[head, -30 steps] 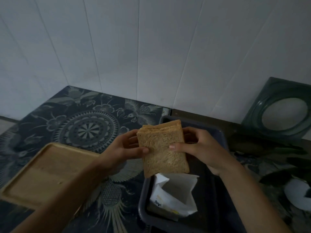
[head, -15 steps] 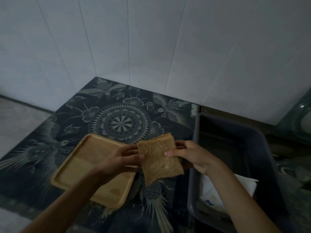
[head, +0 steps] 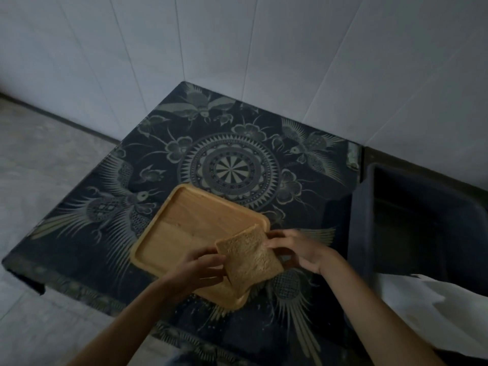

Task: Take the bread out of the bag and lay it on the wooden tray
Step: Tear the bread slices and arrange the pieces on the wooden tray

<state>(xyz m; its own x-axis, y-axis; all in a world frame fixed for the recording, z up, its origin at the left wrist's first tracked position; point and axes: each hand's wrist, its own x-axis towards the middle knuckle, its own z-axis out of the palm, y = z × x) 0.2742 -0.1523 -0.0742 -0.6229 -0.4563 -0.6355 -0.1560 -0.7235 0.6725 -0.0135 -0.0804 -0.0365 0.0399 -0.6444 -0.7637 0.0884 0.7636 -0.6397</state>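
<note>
Bread: a small stack of brown slices, held tilted over the near right corner of the wooden tray, not yet lying flat; whether its lower edge touches the wood cannot be told. Pinched from both sides: left hand closed on the left edge, thumb on top, right hand steadying the far right edge with fingertips. Gripped from two sides probably to keep the slices together and square while lowered. Tray bare, set askew on the patterned dark cloth covering the counter, with plenty of room left of the stack. Well to the right, a dark bin, and at its near edge the white bag, apparently emptied. Judged nearly done: only the laying down and the letting go remain.
</note>
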